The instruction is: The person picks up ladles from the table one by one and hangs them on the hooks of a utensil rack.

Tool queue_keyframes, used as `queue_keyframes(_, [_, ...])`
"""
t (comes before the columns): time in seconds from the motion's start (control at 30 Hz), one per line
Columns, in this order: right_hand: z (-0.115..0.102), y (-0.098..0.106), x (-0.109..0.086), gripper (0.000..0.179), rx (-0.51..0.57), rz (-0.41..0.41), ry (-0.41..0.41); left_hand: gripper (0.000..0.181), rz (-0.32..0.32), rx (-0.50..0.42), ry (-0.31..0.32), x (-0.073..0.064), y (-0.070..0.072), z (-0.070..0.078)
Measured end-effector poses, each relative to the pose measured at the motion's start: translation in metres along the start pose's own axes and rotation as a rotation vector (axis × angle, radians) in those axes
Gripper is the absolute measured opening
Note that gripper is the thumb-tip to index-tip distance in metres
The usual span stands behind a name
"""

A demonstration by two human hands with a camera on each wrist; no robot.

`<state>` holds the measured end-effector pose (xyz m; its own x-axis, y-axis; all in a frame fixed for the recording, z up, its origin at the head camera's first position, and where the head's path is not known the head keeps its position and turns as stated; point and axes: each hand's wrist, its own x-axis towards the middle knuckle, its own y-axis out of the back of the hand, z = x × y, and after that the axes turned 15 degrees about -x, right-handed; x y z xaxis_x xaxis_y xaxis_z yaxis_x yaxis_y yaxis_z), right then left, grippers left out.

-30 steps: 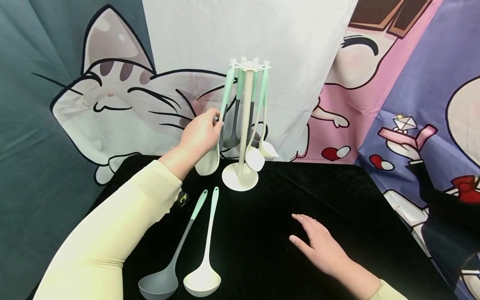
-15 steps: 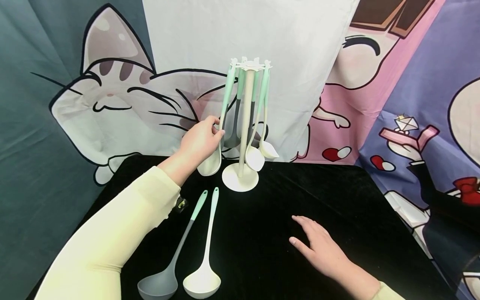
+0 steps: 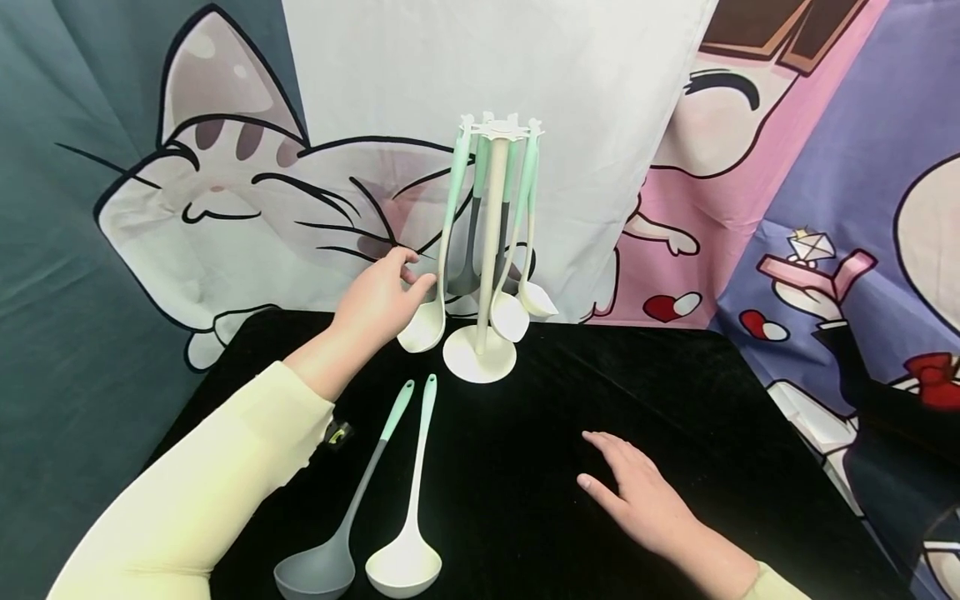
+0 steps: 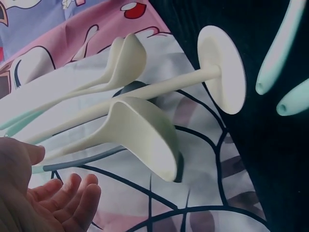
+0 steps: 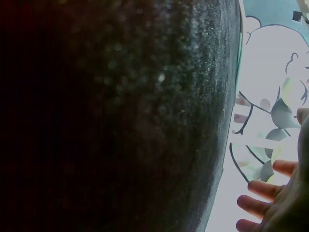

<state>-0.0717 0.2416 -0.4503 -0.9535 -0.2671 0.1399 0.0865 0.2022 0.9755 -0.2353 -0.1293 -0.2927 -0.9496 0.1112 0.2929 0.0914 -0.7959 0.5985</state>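
Note:
A white utensil rack (image 3: 492,225) with a round base stands at the back of the black-covered table, mint-handled utensils hanging from its top. On its left side hangs a white ladle (image 3: 422,327). My left hand (image 3: 381,297) is beside this ladle's shaft, thumb near it and fingers loosely bent; in the left wrist view the left hand (image 4: 58,198) grips nothing. Two more ladles, one grey (image 3: 318,569) and one white (image 3: 405,567), lie at the front left with mint handles pointing toward the rack. My right hand (image 3: 641,498) is held relaxed at the right, holding nothing.
Two white pouring spoons with pointed lips (image 3: 510,318) hang on the rack's right side, and grey utensils (image 3: 467,279) hang behind the pole. A cartoon-printed cloth (image 3: 600,75) closes off the back. Black cloth (image 3: 540,467) covers the table.
My left hand has slid down along the hanging white ladle's shaft, let it go and drawn slightly left. The ladle's bowl has shifted slightly right. My right hand has stayed in place.

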Motion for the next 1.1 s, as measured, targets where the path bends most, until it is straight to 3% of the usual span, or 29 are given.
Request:
queue_keyframes(0.2, [-0.001, 0.000, 0.000, 0.060, -0.008, 0.005, 0.005, 0.051, -0.009, 0.027, 0.013, -0.020, 0.006, -0.013])
queue_keyframes(0.7, [-0.004, 0.001, -0.002, 0.060, -0.015, 0.016, 0.006, 0.048, -0.123, 0.186, 0.085, -0.070, 0.013, -0.047])
queue_keyframes(0.9, [-0.004, 0.001, -0.003, 0.060, -0.012, 0.005, 0.003, 0.042, -0.233, 0.239, 0.113, -0.086, 0.011, -0.060])
queue_keyframes(1.1, [-0.005, 0.001, -0.003, 0.060, -0.008, 0.000, -0.002, 0.036, -0.374, 0.329, 0.143, -0.101, -0.002, -0.070])
